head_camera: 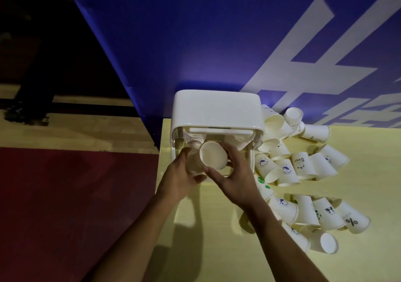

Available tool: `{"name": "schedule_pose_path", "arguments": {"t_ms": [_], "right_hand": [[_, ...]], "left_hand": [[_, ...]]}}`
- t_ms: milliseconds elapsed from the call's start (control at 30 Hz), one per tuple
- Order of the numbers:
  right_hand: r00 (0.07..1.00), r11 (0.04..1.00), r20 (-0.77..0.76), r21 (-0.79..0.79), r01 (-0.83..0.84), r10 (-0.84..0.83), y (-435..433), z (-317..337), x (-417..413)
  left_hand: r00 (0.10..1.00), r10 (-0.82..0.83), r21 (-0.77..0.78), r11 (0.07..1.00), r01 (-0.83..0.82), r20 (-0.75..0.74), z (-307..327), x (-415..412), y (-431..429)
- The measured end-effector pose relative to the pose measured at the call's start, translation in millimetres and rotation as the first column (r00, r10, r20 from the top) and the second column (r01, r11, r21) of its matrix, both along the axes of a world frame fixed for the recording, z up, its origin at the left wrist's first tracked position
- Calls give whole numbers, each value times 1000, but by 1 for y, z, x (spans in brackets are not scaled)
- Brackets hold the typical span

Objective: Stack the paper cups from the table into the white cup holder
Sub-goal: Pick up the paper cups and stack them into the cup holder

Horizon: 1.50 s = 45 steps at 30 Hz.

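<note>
The white cup holder (217, 110) stands at the table's far left corner, its open front facing me. Both hands grip a paper cup (213, 154) at that opening, its mouth turned towards me. My left hand (184, 173) wraps the cup's left side, where more nested cups seem to sit behind it. My right hand (232, 175) holds the right and lower rim. Stacked cups (192, 139) show inside the holder behind its clear front. Several loose paper cups (301, 166) lie tumbled on the table to the right.
The pale yellow table (212, 227) ends just left of the holder, with red and wooden floor beyond. A blue wall panel with white lettering (217, 43) rises behind the holder. Another cluster of cups (314, 221) lies near my right forearm.
</note>
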State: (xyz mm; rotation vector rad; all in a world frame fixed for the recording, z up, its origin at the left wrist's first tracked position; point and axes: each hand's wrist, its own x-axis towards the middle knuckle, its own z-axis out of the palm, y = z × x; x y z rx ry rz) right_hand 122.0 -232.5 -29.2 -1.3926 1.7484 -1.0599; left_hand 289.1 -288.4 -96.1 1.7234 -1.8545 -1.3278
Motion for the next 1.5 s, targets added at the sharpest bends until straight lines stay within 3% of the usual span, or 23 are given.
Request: {"name": "schedule_pose_path", "arguments": {"t_ms": [267,467,600,767,900,1067,1267,1500], "right_hand": [[991,979,-93,190,-78,97,-13,-62,17],[980,917,62,347,-197,187,-24,-68,20],[966,889,109,378,-257,233,-34,-71,18],[967,904,96,345,-253,234,-29,-61,15],[998,937,42,342,-64,53,6,-44,-5],[993,943,-16,312,112,-113,75,-16,-68],[939,887,-62,312,340,-338,146,14,-180],[887,829,-46,336,447,-460,201,15,-309]], "left_hand": [[980,120,62,992,-112,-160,-8,18,2],[997,71,-6,997,-72,-37,2,6,6],[992,127,-49,991,-128,-19,-4,12,11],[992,129,-82,988,-129,-8,5,15,14],[985,173,-300,940,-165,1,38,3,31],[990,-135,-486,868,106,-25,62,-72,60],[885,-458,-414,792,449,84,72,-205,76],[689,-634,-294,624,724,351,54,-372,68]]}}
